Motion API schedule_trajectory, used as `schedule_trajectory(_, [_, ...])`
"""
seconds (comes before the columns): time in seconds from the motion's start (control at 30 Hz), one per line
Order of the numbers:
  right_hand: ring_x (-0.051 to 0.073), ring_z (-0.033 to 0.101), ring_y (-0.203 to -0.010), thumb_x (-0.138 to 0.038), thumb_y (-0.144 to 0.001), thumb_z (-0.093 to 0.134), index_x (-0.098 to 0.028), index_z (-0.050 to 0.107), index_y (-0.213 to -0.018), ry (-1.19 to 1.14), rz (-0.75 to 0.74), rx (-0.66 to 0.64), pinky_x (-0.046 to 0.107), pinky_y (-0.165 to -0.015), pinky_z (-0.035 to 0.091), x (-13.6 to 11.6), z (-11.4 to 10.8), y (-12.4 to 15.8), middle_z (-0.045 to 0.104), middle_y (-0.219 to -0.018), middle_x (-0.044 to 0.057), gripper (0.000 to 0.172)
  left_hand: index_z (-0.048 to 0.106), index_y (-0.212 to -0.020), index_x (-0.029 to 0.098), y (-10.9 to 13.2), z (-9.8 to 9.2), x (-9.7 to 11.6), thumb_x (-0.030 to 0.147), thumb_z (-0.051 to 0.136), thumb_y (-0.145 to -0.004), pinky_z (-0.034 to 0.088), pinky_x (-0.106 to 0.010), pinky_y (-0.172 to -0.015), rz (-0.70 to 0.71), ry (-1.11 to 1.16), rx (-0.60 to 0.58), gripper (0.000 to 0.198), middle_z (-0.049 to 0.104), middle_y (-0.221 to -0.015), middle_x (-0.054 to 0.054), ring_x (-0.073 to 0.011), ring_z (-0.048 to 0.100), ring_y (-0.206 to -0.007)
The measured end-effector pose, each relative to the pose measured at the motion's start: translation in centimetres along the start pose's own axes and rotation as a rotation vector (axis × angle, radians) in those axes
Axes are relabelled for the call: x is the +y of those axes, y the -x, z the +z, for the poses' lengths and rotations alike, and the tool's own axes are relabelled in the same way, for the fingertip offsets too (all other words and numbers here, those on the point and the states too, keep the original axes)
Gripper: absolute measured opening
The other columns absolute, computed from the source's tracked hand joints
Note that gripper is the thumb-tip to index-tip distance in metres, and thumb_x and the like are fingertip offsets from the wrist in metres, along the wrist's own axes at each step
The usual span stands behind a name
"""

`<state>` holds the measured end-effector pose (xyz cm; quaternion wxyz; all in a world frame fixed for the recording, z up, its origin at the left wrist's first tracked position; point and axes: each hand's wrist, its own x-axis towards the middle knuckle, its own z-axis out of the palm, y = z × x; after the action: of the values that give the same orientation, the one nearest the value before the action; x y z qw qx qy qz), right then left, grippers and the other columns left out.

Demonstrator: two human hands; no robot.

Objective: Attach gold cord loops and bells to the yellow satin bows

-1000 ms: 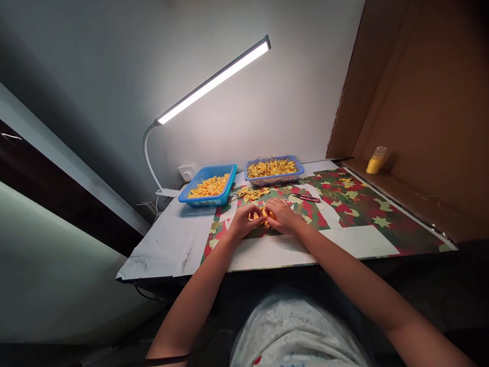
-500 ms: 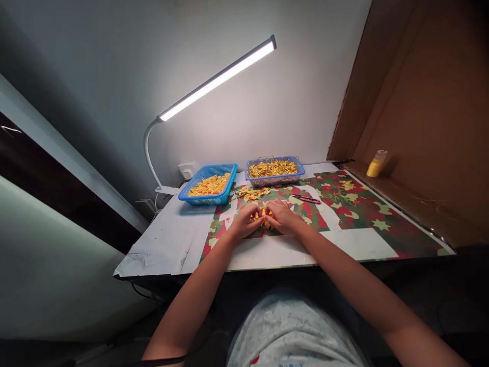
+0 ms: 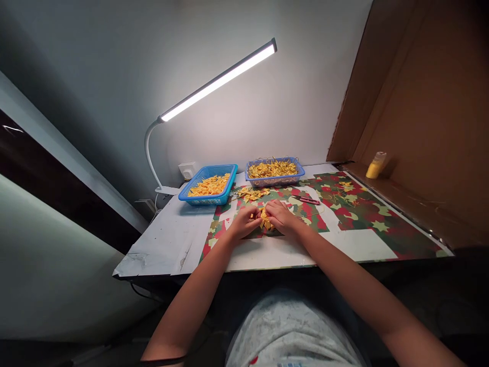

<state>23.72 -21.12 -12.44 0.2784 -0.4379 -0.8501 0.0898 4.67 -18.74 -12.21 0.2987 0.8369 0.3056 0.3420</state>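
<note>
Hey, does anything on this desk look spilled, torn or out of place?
Yes. Besides the yellow piece that left hand and right hand pinch, a loose heap lies on the mat outside the blue baskets. The white table cover is torn at its near left corner.

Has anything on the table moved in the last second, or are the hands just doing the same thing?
Hardly anything. The left hand and right hand stay closed on the yellow pieces between them, fingers only shifting slightly. The blue baskets, red-handled tool and lamp have not moved.
</note>
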Motion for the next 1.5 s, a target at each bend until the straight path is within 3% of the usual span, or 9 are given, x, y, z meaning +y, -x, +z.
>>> schedule_trajectory(0.6, [0.022,0.044,-0.089,-0.016,-0.081,0.039,-0.02,0.044,-0.075,-0.017,0.003,0.017,0.037,-0.085,0.037,-0.2,-0.2,-0.1,0.054,-0.089,0.006,0.008,0.051,-0.068,0.018,-0.4,0.2,-1.1,0.03,0.052,-0.08,0.041,-0.024,-0.058,-0.058,-0.044,-0.008,0.017,0.053,-0.064,0.002,-0.0126,0.048,-0.061])
schedule_trajectory(0.67, [0.022,0.044,-0.09,-0.016,-0.082,0.039,-0.02,0.044,-0.077,-0.008,0.026,0.023,0.037,-0.084,0.037,-0.3,-0.3,0.0,0.055,-0.09,0.006,0.008,0.053,-0.072,0.018,-0.6,0.0,-1.4,0.031,0.052,-0.082,0.047,-0.028,-0.069,-0.062,-0.094,0.017,0.016,0.06,-0.074,-0.001,-0.0162,0.055,-0.072])
schedule_trajectory(0.73, [0.022,0.044,-0.091,-0.016,-0.083,0.039,-0.02,0.045,-0.079,0.005,0.066,0.036,0.038,-0.083,0.037,-0.3,-0.4,0.1,0.056,-0.092,0.006,0.009,0.057,-0.079,0.019,-0.8,-0.3,-2.0,0.032,0.054,-0.082,0.047,-0.038,-0.088,-0.076,-0.159,0.066,0.014,0.065,-0.099,-0.007,-0.0226,0.058,-0.097])
schedule_trajectory(0.83, [0.024,0.044,-0.092,-0.016,-0.085,0.039,-0.02,0.045,-0.079,0.024,0.143,0.064,0.039,-0.083,0.036,-0.3,-0.5,0.2,0.057,-0.095,0.007,0.009,0.062,-0.089,0.018,-1.2,-0.7,-3.0,0.035,0.06,-0.08,0.031,-0.051,-0.109,-0.142,-0.256,0.139,0.019,0.054,-0.132,-0.015,-0.0318,0.043,-0.129])
schedule_trajectory(0.93, [0.025,0.045,-0.096,-0.02,-0.088,0.041,-0.02,0.046,-0.081,0.026,0.207,0.107,0.042,-0.085,0.036,-0.2,-0.4,0.1,0.057,-0.098,0.009,0.008,0.064,-0.095,0.018,-1.4,-0.7,-4.0,0.037,0.065,-0.077,0.022,-0.056,-0.113,-0.229,-0.297,0.166,0.026,0.054,-0.136,-0.017,-0.0361,0.037,-0.135])
schedule_trajectory(1.07, [0.026,0.045,-0.099,-0.025,-0.089,0.044,-0.02,0.05,-0.087,-0.005,0.25,0.163,0.043,-0.088,0.036,0.0,-0.2,0.0,0.057,-0.103,0.009,0.007,0.067,-0.097,0.015,-1.6,-0.5,-4.3,0.037,0.069,-0.074,0.019,-0.059,-0.113,-0.283,-0.258,0.208,0.032,0.06,-0.128,-0.02,-0.0395,0.041,-0.134])
schedule_trajectory(1.27, [0.028,0.047,-0.102,-0.029,-0.086,0.05,-0.02,0.055,-0.09,-0.133,0.241,0.24,0.046,-0.092,0.037,0.1,-0.3,0.0,0.059,-0.104,0.01,0.011,0.068,-0.109,0.016,-1.5,-1.2,-3.0,0.041,0.067,-0.076,0.035,-0.051,-0.108,-0.25,-0.005,0.296,0.041,0.062,-0.129,-0.016,-0.034,0.049,-0.128])
schedule_trajectory(1.37, [0.026,0.05,-0.104,-0.031,-0.086,0.052,-0.019,0.055,-0.1,-0.256,0.221,0.291,0.045,-0.094,0.039,-0.1,-0.4,0.0,0.06,-0.108,0.011,0.019,0.068,-0.115,0.018,-1.2,-1.2,-2.3,0.047,0.062,-0.08,0.049,-0.043,-0.093,-0.22,0.208,0.222,0.046,0.067,-0.122,-0.014,-0.0298,0.061,-0.114])
schedule_trajectory(1.5, [0.02,0.06,-0.093,-0.037,-0.088,0.051,-0.021,0.051,-0.106,-0.467,0.196,0.306,0.036,-0.082,0.05,-0.1,0.0,-0.2,0.063,-0.102,0.007,0.024,0.072,-0.107,0.016,-0.9,-0.8,-1.8,0.049,0.071,-0.074,0.053,-0.035,-0.078,-0.207,0.415,0.084,0.047,0.073,-0.107,-0.014,-0.0271,0.068,-0.098])
